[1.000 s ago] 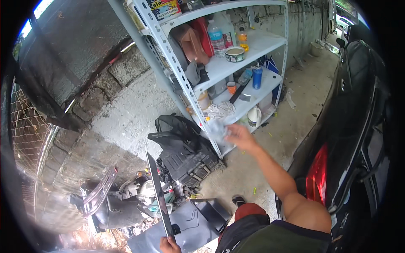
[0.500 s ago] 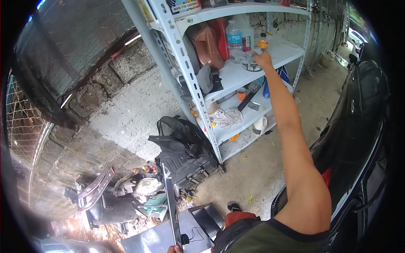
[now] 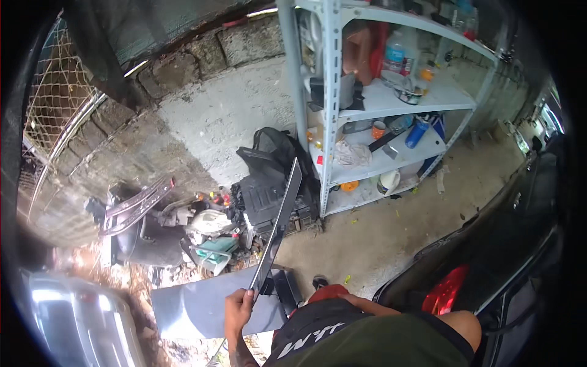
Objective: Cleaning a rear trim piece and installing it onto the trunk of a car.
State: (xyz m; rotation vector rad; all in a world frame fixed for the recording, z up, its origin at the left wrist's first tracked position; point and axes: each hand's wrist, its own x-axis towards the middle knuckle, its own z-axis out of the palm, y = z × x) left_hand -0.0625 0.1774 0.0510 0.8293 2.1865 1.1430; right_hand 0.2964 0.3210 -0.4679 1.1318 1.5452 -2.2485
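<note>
My left hand (image 3: 241,306) is closed on the lower end of a long, thin, dark flat strip (image 3: 276,223) with a glossy edge, held upright at a slant above a grey sheet (image 3: 202,300). My right hand (image 3: 348,301) is down at my waist by the black and red clothing, its fingers mostly hidden. A white metal shelf rack (image 3: 331,153) stands ahead, with a round tin (image 3: 406,95), a crumpled clear plastic item (image 3: 396,79), bottles, a blue canister (image 3: 416,134), an orange cup (image 3: 378,129) and a pale rag (image 3: 352,153).
A dark car (image 3: 495,238) lines the right side of a concrete path (image 3: 330,251). A black pile of plastic items (image 3: 269,153) leans by the block wall (image 3: 214,116). Scrap parts (image 3: 147,238) lie at left, near a silver car body (image 3: 73,312) and netting (image 3: 61,92).
My right hand has withdrawn from the middle shelf to my waist, leaving the clear crumpled item there. My left hand and the strip have risen into fuller view. The view has shifted.
</note>
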